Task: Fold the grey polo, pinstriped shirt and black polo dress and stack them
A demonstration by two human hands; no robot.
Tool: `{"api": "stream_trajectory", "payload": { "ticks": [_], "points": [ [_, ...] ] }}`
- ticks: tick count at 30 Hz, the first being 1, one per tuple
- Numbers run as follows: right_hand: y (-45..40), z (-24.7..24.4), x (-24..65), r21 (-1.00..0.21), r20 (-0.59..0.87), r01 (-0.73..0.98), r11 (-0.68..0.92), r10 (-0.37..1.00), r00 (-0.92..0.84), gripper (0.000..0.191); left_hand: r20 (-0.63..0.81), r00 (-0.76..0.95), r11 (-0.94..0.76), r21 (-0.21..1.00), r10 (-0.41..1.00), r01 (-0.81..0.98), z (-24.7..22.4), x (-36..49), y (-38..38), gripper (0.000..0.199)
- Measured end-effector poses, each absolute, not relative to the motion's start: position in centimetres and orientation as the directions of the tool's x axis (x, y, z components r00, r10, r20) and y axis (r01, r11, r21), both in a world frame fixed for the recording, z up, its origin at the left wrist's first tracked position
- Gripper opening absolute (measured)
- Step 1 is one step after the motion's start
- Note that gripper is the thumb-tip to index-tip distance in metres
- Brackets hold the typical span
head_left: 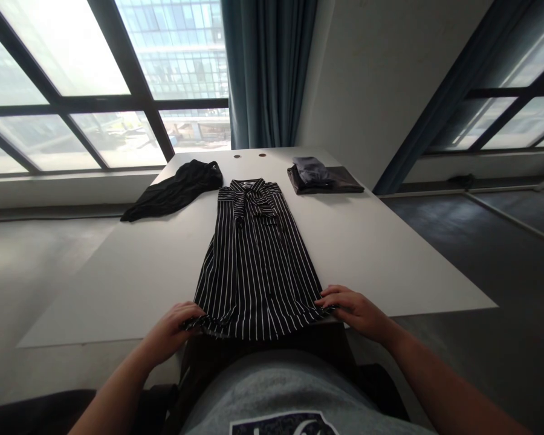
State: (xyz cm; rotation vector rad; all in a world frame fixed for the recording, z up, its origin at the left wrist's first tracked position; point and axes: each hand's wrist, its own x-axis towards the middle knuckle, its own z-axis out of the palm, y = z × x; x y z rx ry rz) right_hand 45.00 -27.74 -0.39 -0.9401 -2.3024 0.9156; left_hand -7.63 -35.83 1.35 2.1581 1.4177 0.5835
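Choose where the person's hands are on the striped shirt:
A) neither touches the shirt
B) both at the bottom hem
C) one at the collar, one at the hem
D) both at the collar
B: the left hand and right hand are both at the bottom hem of the black-and-white striped shirt, by the near edge of the white table.

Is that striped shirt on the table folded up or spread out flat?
Spread flat: the striped shirt lies full length, collar far away, hem between the left hand and right hand.
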Motion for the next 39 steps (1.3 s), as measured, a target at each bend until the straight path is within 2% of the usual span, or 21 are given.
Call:
{"api": "stream_trajectory", "payload": {
  "ticks": [9, 14, 19, 23, 30, 34, 39],
  "points": [
    [-27.9, 0.2, 45.1, -0.740, 0.149, 0.426, 0.520, 0.744, -0.651, 0.032, 0.073, 0.409, -0.365, 0.610, 0.910, 0.703, 2.2, -7.4, -36.1, 0.019],
    [-28.1, 1.9, 44.9, -0.762, 0.130, 0.408, 0.503, 0.736, -0.665, 0.038, 0.047, 0.351, -0.295, 0.651, 0.935, 0.700, 2.4, -7.6, -36.7, 0.023],
    [-26.6, 3.8, 44.1, -0.809, 0.070, 0.439, 0.390, 0.806, -0.588, 0.039, 0.039, 0.253, -0.206, 0.701, 0.967, 0.683, 3.7, -7.1, -36.2, 0.025],
    [-23.4, 4.7, 42.5, -0.830, 0.052, 0.474, 0.294, 0.887, -0.459, 0.035, 0.036, 0.161, -0.136, 0.730, 0.986, 0.670, 4.9, -7.0, -34.1, 0.029],
    [-16.6, 4.3, 38.7, -0.925, -0.084, 0.378, 0.030, 0.956, -0.282, 0.035, 0.030, -0.053, 0.014, 0.731, 0.998, 0.682, 5.7, -7.7, -27.6, 0.038],
    [-13.3, 3.2, 37.4, -0.911, -0.157, 0.407, -0.060, 0.965, -0.208, 0.033, -0.010, -0.100, 0.074, 0.749, 0.995, 0.658, 5.6, -7.4, -23.6, 0.044],
    [-10.6, 2.8, 37.1, -0.884, -0.172, 0.462, -0.070, 0.968, -0.181, 0.031, -0.044, -0.047, 0.061, 0.872, 0.998, 0.486, 4.3, -7.4, -19.6, 0.053]
  ]
}}
